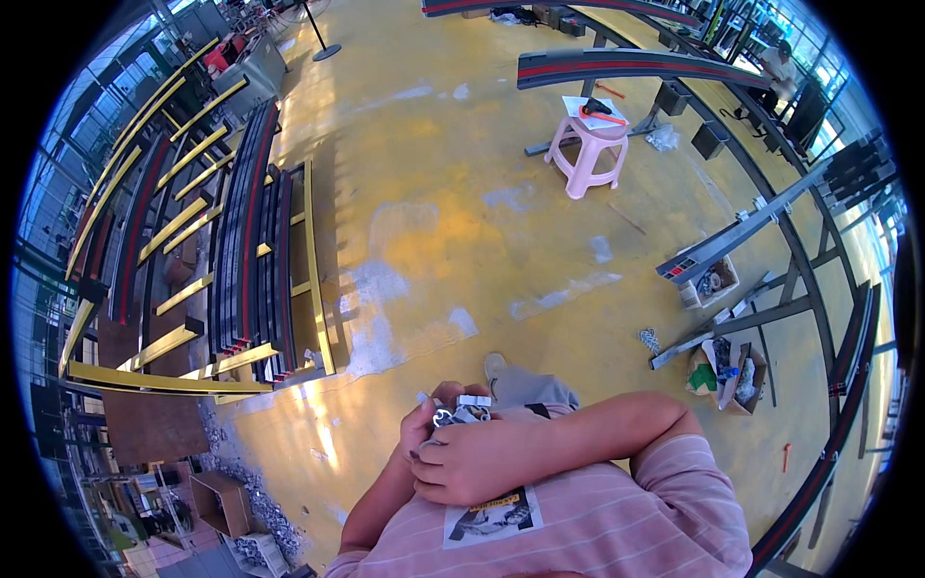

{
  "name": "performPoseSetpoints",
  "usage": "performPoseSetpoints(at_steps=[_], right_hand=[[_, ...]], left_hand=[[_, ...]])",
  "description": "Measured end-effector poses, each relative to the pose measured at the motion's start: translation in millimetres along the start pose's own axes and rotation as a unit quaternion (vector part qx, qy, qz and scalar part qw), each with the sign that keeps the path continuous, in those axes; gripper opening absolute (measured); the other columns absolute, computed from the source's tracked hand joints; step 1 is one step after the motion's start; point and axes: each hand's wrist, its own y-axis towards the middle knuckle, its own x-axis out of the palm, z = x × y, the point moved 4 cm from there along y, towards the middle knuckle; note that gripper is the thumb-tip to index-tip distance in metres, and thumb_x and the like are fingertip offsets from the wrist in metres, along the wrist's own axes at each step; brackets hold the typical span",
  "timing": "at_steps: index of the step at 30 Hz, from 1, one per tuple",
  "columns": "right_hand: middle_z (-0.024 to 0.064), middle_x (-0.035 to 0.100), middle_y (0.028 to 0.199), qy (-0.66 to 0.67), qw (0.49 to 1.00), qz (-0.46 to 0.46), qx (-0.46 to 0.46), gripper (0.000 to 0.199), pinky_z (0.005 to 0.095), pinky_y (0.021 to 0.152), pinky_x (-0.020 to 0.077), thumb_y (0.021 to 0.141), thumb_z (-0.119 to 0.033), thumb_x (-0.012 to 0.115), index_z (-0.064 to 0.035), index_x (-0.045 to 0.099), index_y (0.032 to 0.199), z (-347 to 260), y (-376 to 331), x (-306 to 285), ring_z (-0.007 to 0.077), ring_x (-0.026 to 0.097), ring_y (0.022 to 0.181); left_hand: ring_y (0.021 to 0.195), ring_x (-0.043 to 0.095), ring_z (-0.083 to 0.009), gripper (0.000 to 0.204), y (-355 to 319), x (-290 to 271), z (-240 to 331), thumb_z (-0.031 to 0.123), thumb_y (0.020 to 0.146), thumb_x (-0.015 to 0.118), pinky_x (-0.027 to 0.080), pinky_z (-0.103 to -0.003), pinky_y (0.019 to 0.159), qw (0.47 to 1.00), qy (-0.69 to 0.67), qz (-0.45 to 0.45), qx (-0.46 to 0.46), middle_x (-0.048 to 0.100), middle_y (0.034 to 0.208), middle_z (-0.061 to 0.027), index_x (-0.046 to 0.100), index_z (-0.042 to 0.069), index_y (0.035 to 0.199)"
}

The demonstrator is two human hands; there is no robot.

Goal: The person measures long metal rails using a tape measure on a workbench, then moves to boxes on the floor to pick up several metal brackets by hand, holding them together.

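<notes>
Close in front of my chest both hands meet over a cluster of small metal parts (461, 412). My left hand (424, 424) cups the silvery pieces from below and behind. My right hand (474, 462) lies across the front of them, fingers curled toward the left hand. Which fingers actually pinch the pieces is hidden. A small pale block sits on top of the cluster. Below the hands is my pink striped shirt, and my shoe (495, 366) shows on the yellow floor beyond them.
Long dark and yellow metal profiles lie stacked on a rack (251, 241) at left. A pink plastic stool (590, 149) with tools stands ahead. Cardboard boxes of parts (725, 371) sit at right under long beams (752, 226). Another person (782, 67) is far off at upper right.
</notes>
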Motion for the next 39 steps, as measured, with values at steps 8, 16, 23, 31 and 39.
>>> performPoseSetpoints(at_steps=[8, 16, 23, 31, 39], right_hand=[[0.0142, 0.061, 0.116, 0.181, 0.976, 0.111, 0.051, 0.030, 0.0365, 0.086, 0.0503, 0.079, -0.008, 0.065, -0.0040, 0.064, 0.108, 283, 5, -15, 0.0260, 0.058, 0.105], [0.0132, 0.058, 0.126, 0.518, 0.562, 0.503, 0.404, 0.038, 0.0336, 0.085, 0.0490, 0.100, -0.001, 0.047, -0.0030, 0.054, 0.137, 521, -108, -68, 0.0214, 0.058, 0.103], [0.0120, 0.058, 0.129, 0.510, 0.304, 0.673, 0.441, 0.056, 0.0325, 0.085, 0.0502, 0.082, 0.012, 0.049, 0.0000, 0.054, 0.136, 634, -236, -32, 0.0184, 0.059, 0.099], [0.0120, 0.061, 0.123, 0.232, 0.222, 0.734, 0.599, 0.041, 0.0303, 0.079, 0.0521, 0.092, -0.013, 0.067, -0.0001, 0.060, 0.130, 676, -255, -4, 0.0186, 0.061, 0.093], [0.0068, 0.064, 0.088, -0.202, 0.324, 0.288, 0.878, 0.024, 0.0341, 0.060, 0.0501, 0.093, -0.031, 0.069, -0.0123, 0.068, 0.107, 687, -271, -26, 0.0262, 0.063, 0.069]], left_hand=[[0.118, 0.057, -0.0384, 0.049, 200, 22, 193, 0.049, 0.090, 0.061, 0.047, -0.050, 0.099, 0.981, 0.124, -0.082, 0.126, 0.049, 0.135, -0.0198, 0.056, 0.013, 0.123], [0.121, 0.057, -0.0478, 0.057, 380, 30, 322, 0.043, 0.084, 0.074, 0.057, -0.054, 0.089, 0.984, 0.041, -0.119, -0.125, 0.054, 0.133, -0.0216, 0.056, 0.004, 0.122], [0.118, 0.058, -0.0493, 0.050, 538, 30, 384, 0.037, 0.087, 0.074, 0.058, -0.059, 0.085, 0.942, 0.013, -0.162, -0.294, 0.052, 0.134, -0.0213, 0.057, 0.008, 0.124], [0.119, 0.057, -0.0496, 0.048, 661, 52, 442, 0.036, 0.090, 0.070, 0.058, -0.061, 0.084, 0.873, 0.061, -0.170, -0.454, 0.051, 0.138, -0.0236, 0.056, 0.010, 0.128], [0.122, 0.055, -0.0513, 0.047, 720, 72, 449, 0.037, 0.094, 0.066, 0.058, -0.062, 0.085, 0.833, 0.036, -0.176, -0.524, 0.047, 0.141, -0.0234, 0.054, 0.009, 0.129]])
